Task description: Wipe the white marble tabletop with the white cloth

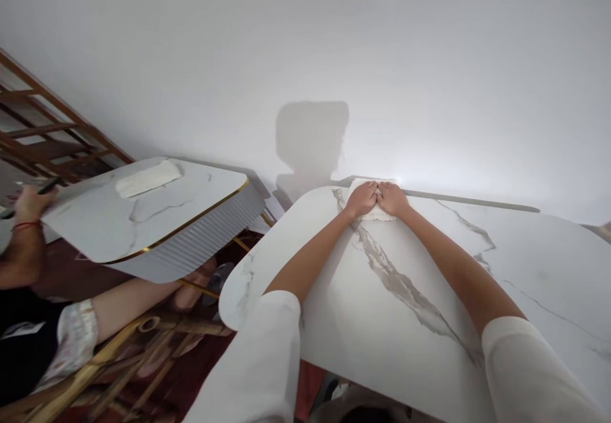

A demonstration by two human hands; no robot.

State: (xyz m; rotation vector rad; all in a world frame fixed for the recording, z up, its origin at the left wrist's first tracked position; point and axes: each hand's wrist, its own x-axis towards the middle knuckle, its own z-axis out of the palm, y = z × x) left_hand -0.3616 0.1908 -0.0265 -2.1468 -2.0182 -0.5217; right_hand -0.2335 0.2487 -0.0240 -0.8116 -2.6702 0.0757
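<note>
Near the far edge of the marble-patterned white table (329,321), a white cloth (379,215) lies on the tabletop under both my hands. My left hand (363,199) presses on its left half, fingers together and curled onto the fabric. Right beside it, my right hand (391,199) holds down the other half, with the fingertips of both hands almost touching. Both arms reach straight forward across the table. Parts of the cloth are hidden beneath the hands.
A white wall (429,92) rises behind the table. To the left, a second marble-patterned table (200,187) with gold trim carries a folded white cloth (149,179). Another person's hand (32,203) holds a dark object there. A bamboo chair (114,353) and a wooden ladder-like frame (52,127) stand nearby.
</note>
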